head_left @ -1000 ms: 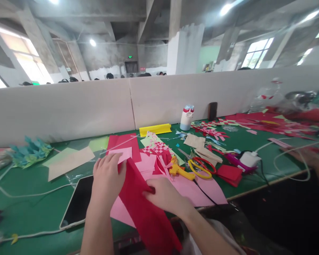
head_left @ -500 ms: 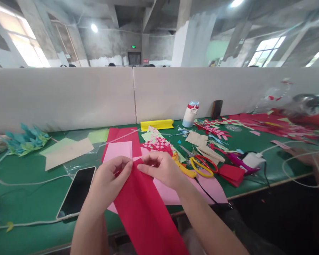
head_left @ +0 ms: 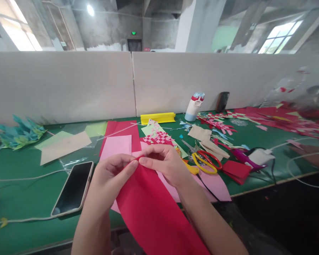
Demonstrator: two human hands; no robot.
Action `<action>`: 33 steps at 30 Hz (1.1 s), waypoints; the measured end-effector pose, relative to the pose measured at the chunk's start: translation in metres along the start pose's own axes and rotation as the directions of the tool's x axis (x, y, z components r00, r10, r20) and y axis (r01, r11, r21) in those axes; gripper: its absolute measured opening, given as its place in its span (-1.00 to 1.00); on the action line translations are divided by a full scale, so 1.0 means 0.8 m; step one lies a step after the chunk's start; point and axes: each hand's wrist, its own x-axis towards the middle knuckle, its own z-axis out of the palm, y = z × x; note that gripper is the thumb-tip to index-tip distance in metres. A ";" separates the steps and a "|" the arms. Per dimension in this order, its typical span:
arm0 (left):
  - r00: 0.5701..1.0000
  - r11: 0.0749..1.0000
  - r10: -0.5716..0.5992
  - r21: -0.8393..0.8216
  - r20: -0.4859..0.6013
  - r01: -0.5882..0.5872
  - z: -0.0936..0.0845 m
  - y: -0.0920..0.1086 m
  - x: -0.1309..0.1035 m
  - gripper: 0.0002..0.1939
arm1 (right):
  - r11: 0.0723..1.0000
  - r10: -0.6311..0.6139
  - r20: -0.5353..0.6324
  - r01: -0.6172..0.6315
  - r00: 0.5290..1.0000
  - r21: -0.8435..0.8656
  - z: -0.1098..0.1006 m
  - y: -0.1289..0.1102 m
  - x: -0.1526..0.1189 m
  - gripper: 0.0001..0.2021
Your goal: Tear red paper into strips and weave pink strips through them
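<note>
The green counter [head_left: 29, 198] carried a black phone [head_left: 72, 188] face up near its front edge, with a white cable [head_left: 23, 176] running beside it. Farther back lay pink paper [head_left: 116, 147], a yellow folded strip [head_left: 157, 118] and a white bottle [head_left: 193, 107]. Red-and-yellow scissors [head_left: 206, 161] lay to the right, near a folded red paper piece [head_left: 235, 171].

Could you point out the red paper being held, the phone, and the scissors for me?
red paper [head_left: 154, 212]: head view, on the middle of the sheet.
phone [head_left: 73, 187]: head view, on the dark screen.
scissors [head_left: 206, 162]: head view, on the yellow and red handle loops.
</note>
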 end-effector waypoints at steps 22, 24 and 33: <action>0.967 0.955 -0.246 -0.186 -0.072 0.229 0.016 0.017 -0.008 -0.78 | 0.998 0.068 -0.039 -0.068 0.997 0.003 -0.005 0.001 -0.007 -0.85; 0.956 0.943 -0.287 -0.193 -0.064 0.271 0.016 0.018 -0.008 -0.78 | 0.998 0.070 -0.039 -0.070 0.997 -0.004 -0.006 0.002 -0.007 -0.85; 0.924 0.892 -0.382 -0.272 -0.031 0.360 0.018 0.022 -0.005 -0.80 | 0.999 0.032 -0.059 -0.031 0.998 0.025 -0.003 0.005 -0.005 -0.88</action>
